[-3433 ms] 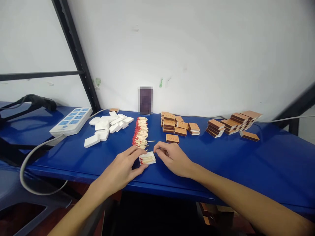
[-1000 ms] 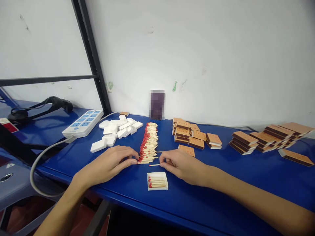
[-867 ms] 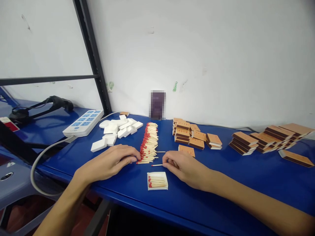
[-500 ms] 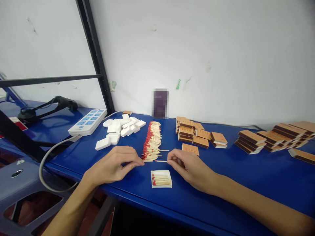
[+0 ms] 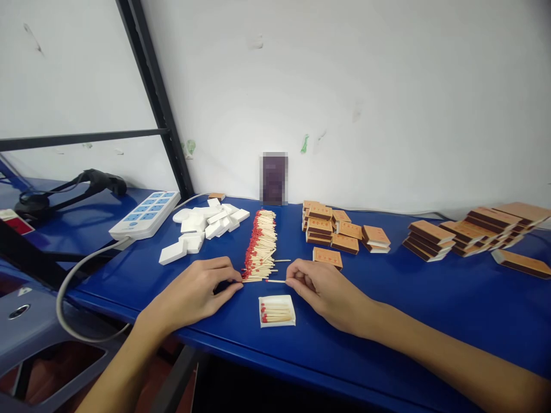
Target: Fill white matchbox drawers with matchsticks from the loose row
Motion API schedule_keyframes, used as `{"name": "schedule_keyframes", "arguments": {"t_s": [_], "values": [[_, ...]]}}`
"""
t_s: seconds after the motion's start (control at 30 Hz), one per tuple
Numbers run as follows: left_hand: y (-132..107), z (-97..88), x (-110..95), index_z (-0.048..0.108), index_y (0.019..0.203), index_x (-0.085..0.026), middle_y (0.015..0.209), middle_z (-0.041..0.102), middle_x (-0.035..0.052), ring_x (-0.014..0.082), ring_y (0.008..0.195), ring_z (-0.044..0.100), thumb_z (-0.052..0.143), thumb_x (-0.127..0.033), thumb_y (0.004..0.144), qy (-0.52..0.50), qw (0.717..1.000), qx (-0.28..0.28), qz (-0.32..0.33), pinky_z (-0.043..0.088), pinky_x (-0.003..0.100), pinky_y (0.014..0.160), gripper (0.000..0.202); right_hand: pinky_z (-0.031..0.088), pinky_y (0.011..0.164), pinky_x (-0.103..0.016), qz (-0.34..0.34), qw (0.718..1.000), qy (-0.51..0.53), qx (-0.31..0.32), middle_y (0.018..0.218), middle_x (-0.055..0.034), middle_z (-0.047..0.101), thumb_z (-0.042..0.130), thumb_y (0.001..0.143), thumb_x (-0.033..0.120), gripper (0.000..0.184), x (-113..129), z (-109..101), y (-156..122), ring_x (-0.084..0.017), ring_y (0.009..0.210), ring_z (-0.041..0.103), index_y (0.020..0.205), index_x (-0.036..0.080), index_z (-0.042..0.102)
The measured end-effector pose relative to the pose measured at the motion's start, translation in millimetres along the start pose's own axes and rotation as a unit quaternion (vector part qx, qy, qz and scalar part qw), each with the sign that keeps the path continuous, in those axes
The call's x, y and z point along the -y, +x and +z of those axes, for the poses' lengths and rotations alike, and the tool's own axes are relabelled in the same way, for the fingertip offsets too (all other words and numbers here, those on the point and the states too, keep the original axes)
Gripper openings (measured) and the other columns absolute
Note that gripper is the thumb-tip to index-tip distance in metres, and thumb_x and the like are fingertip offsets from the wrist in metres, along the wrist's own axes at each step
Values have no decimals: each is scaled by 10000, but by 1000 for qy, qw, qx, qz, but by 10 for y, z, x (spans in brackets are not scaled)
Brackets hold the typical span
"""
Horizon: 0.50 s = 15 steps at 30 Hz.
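A long row of red-tipped matches (image 5: 260,245) lies on the blue table (image 5: 430,310). My left hand (image 5: 193,289) rests at the near left end of the row, its fingertips touching the match heads, fingers curled. My right hand (image 5: 321,289) is at the near right end, fingers pinched on the end of a single match (image 5: 275,281) lying there. A white open tray (image 5: 276,311) partly filled with matches sits just in front, between both hands.
A heap of white empty trays (image 5: 202,225) and a white power strip (image 5: 140,215) are on the left. Brown matchbox sleeves (image 5: 333,229) stand behind my right hand, with more stacks (image 5: 469,232) far right. A black frame post (image 5: 150,97) rises at the left.
Both hands left the filled tray and moved up to the near end of the match row. My right hand has slid a single match back toward the row.
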<state>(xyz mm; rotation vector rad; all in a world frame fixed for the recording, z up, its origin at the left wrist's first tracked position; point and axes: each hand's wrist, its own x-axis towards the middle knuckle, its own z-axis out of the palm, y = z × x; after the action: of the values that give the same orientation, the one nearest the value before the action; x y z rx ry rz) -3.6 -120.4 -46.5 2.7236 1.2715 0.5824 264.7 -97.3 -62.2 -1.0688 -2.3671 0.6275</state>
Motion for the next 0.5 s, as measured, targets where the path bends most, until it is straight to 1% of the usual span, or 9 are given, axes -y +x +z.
{"name": "schedule_keyframes", "arguments": {"t_s": [0.1, 0.2, 0.37, 0.5], "values": [[-14, 0, -15, 713, 1000, -203, 899, 634, 44, 151, 776, 623, 463, -263, 975, 6, 1000, 10, 1, 489, 256, 718, 258, 372, 619, -270, -12, 1000, -18, 15, 755, -4, 589, 444, 957, 245, 159, 24, -17, 1, -139, 670, 506, 838, 197, 537], [-25, -6, -40, 715, 1023, -207, 892, 625, 45, 154, 773, 620, 455, -266, 981, 13, 1000, 19, 2, 487, 256, 718, 270, 369, 614, -265, -26, 998, -47, 32, 744, -3, 577, 456, 945, 213, 151, 58, -35, 5, -134, 650, 491, 825, 190, 544], [-40, 2, -49, 711, 1063, -223, 891, 608, 36, 141, 741, 609, 476, -280, 973, 5, 1000, 24, 1, 475, 240, 686, 258, 355, 592, -250, -32, 997, -67, 29, 701, 9, 553, 474, 932, 193, 147, 80, -32, 35, -115, 594, 452, 816, 181, 563], [-51, 25, -17, 687, 1124, -226, 912, 613, 32, 144, 780, 614, 486, -293, 971, 6, 1000, 14, -7, 469, 245, 711, 262, 330, 568, -237, -28, 996, -78, 28, 629, 34, 522, 506, 912, 190, 129, 90, -5, 52, -100, 544, 428, 808, 180, 582]]}}
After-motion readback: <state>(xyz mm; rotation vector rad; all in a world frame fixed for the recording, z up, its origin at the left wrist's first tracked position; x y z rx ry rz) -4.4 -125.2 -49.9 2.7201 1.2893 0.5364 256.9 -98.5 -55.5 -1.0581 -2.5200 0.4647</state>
